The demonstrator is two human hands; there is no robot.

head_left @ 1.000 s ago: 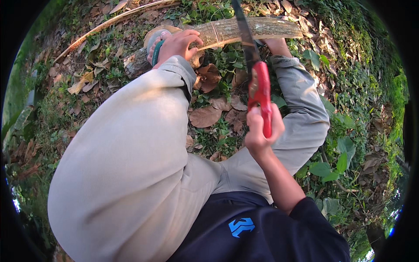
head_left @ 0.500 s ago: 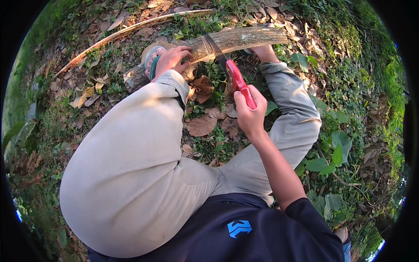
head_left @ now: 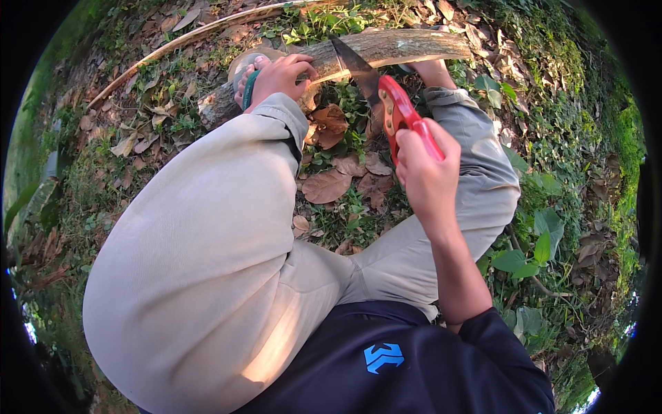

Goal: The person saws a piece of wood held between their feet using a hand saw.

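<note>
Left hand: fingers clasped over log — likely steadying it.
Right hand: clenched round saw — blade beyond fingers, across log.

Around me the outdoor ground is strewn with dry brown leaves and low green growth. To my right, creepers spread beyond a broad-leaved plant, with brighter greenery near the rim of my view. Warm sunlight falls in patches ahead of me.
</note>
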